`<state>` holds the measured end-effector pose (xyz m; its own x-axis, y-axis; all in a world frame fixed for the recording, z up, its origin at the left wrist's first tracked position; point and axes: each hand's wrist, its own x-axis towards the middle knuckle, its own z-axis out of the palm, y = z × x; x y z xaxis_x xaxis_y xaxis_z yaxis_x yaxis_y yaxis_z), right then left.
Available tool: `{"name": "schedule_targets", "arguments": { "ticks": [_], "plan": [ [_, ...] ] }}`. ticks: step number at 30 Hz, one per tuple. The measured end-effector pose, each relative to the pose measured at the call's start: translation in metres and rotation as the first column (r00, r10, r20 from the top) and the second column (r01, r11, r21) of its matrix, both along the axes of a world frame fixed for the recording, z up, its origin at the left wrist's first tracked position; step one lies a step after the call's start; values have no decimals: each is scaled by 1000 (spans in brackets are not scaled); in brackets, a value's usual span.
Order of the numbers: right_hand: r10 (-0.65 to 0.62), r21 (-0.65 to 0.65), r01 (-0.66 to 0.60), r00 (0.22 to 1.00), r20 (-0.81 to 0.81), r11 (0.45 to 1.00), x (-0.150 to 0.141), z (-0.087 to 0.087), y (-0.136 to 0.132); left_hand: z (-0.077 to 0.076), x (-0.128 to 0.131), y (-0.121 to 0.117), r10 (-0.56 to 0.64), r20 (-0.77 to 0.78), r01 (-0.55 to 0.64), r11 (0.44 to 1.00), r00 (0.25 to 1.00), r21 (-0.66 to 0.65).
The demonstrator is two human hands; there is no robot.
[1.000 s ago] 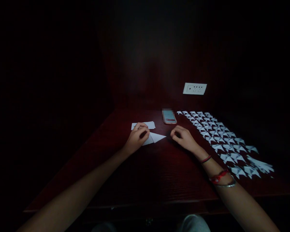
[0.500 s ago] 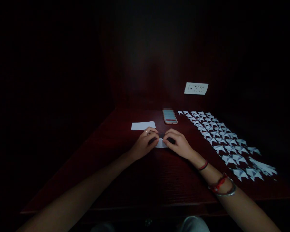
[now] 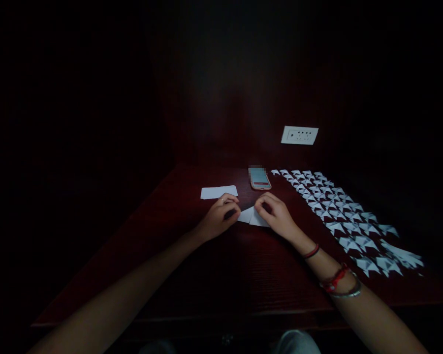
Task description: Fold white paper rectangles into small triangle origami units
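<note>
A piece of white folded paper (image 3: 248,216) with a crease down it lies between my hands, low over the dark red table (image 3: 221,275). My left hand (image 3: 220,215) pinches its left corner between thumb and forefinger. My right hand (image 3: 275,212) is closed on its upper right edge, and part of the paper is hidden beneath that hand. Just beyond my left hand rests a small stack of white paper sheets (image 3: 218,192).
A phone (image 3: 260,178) with its screen lit lies toward the back. Rows of folded white paper figures (image 3: 328,204) cover the table's right side, with a bundle of white paper strips (image 3: 402,254) near the front. A socket plate (image 3: 300,135) is on the back wall.
My right hand has shifted slightly right and away from the left one. More of the paper shows between them, and it now looks wider and tilted.
</note>
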<state>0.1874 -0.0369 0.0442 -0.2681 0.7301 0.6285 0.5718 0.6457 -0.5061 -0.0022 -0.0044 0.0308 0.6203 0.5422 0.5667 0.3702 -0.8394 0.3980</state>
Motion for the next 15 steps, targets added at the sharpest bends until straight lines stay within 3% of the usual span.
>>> {"name": "schedule_targets", "arguments": {
  "ticks": [5, 9, 12, 15],
  "plan": [
    [-147, -152, 127, 981, -125, 980, 18, -14, 20, -3, -14, 15, 51, -81, -53, 998, 995, -28],
    [-228, -400, 151, 962, -152, 904, 30, -30, 34, -8, -21, 23, 108, -139, -115, 993, 984, -40],
    [-246, -499, 164, 964, -102, 851, 33, -37, 38, -12, -19, 21, 115, -126, -118, 993, 985, -17],
    [-227, -535, 132, 967, -115, 835, 30, -39, 37, -14, -11, 12, 96, -168, -98, 995, 981, -1]
  ]
}}
